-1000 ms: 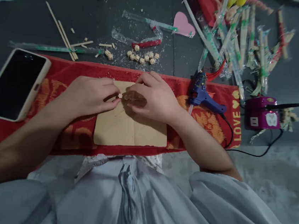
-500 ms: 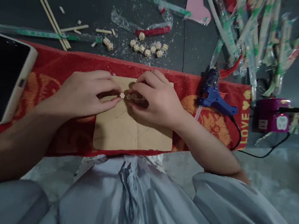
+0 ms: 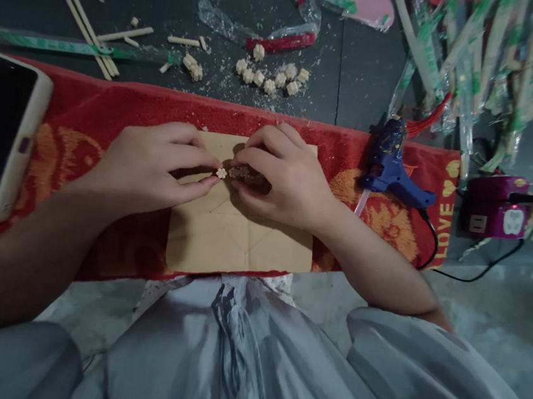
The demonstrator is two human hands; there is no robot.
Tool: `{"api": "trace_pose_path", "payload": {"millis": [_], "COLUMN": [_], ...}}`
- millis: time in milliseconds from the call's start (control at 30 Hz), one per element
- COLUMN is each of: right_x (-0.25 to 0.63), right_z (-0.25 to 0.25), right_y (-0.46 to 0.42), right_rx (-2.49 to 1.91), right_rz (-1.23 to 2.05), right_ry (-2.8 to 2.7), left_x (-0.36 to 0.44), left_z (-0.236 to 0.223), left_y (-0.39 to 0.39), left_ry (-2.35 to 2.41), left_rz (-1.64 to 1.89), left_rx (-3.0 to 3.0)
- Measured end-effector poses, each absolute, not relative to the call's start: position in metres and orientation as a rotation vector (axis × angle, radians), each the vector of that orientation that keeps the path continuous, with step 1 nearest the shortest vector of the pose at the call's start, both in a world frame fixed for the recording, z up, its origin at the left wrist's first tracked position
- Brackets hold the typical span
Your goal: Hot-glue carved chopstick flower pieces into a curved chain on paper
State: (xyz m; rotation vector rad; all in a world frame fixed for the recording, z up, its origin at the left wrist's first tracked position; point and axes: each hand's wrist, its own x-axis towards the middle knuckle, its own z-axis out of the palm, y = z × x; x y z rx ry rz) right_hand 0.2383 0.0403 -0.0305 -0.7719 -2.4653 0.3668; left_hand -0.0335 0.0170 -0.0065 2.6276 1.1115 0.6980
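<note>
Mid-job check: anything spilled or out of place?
Yes: pale crumbs lie scattered across the dark table around the small flower-shaped pieces, like unswept debris. The blue glue gun also lies on its side on the red towel rather than upright.

The left hand [image 3: 151,159] and right hand [image 3: 282,179] are bare, as are the forearms [image 3: 369,261]. A loose, pale grey-blue garment [image 3: 166,341] falls in broad folds, with bunched strips [image 3: 233,335] down its middle and whitish patterned fabric [image 3: 281,285] showing along its edge.
</note>
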Motion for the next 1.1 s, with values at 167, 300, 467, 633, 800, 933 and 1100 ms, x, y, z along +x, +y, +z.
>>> {"api": "trace_pose_path", "payload": {"millis": [167,300,467,633,800,933,1100], "right_x": [0.2402,0.2420,0.2417,0.2411,0.2418,0.2413,0.2401], "right_z": [-0.0307,-0.0308,-0.0302,-0.0300,-0.0304,-0.0303,-0.0299], "right_y": [0.0415,0.0417,0.0402,0.0402,0.0414,0.0409,0.0403], "right_rx": [-0.755,-0.727,-0.739,-0.741,-0.739,-0.758,-0.761], "right_rz": [0.368,0.362,0.370,0.362,0.429,0.456,0.460], "right_ry": [-2.462,-2.458,-2.455,-2.455,-2.485,-2.486,-2.481], "left_x": [-0.0356,-0.0334,-0.0301,-0.0298,-0.0301,-0.0301,-0.0294], "left_z": [-0.0091,-0.0116,-0.0117,-0.0136,-0.0154,-0.0137,-0.0072], "left_y": [0.0158,0.0140,0.0120,0.0108,0.0118,0.0128,0.0120], "left_ry": [1.172,1.201,1.233,1.221,1.220,1.260,1.307], "left_rz": [0.619,0.648,0.671,0.668,0.725,0.695,0.524], "left_rx": [2.681,2.694,2.700,2.727,2.764,2.735,2.668]}}
